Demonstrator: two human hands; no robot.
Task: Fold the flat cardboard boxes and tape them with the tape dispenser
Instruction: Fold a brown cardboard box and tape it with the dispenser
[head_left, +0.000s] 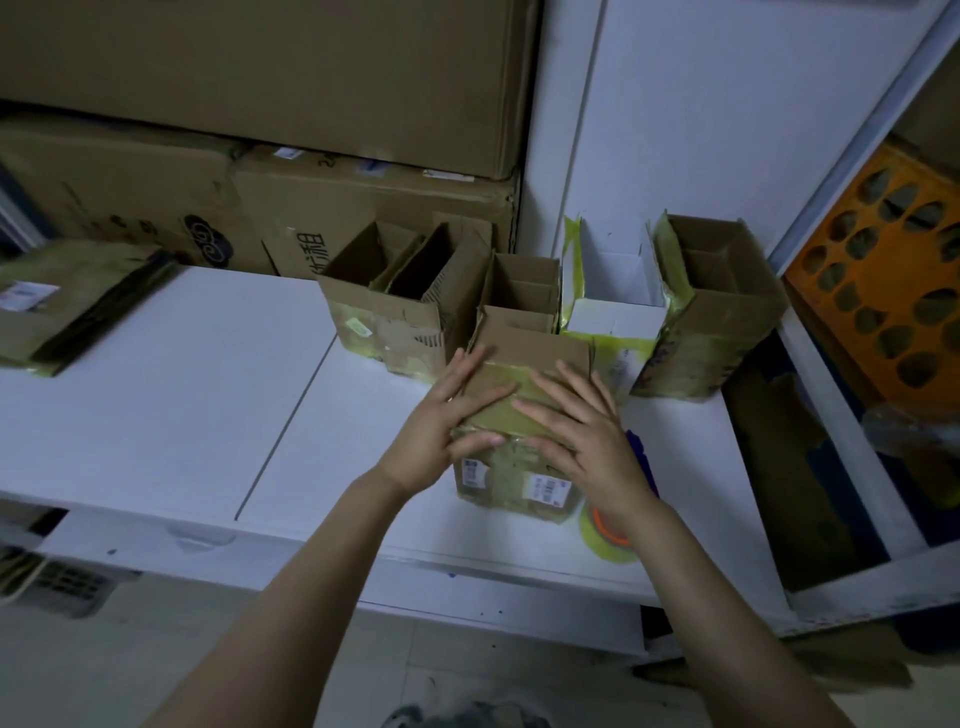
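Brown, tape-streaked cardboard box (513, 475) sits near the white counter's (182, 389) front edge, right of centre, its long axis running front to back and labels on its near face. Left hand (441, 421) and right hand (589, 441) press flat on top, fingers straight. A tape roll (605, 535) lies just right of it, and open boxes (395, 312) line the back edge.

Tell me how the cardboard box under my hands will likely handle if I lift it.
The cardboard box probably lifts light: the open boxes behind it look empty. Its walls look creased and worn, so it may flex under a squeeze. The glossy tape on top, where the left hand and right hand press, could feel slick.
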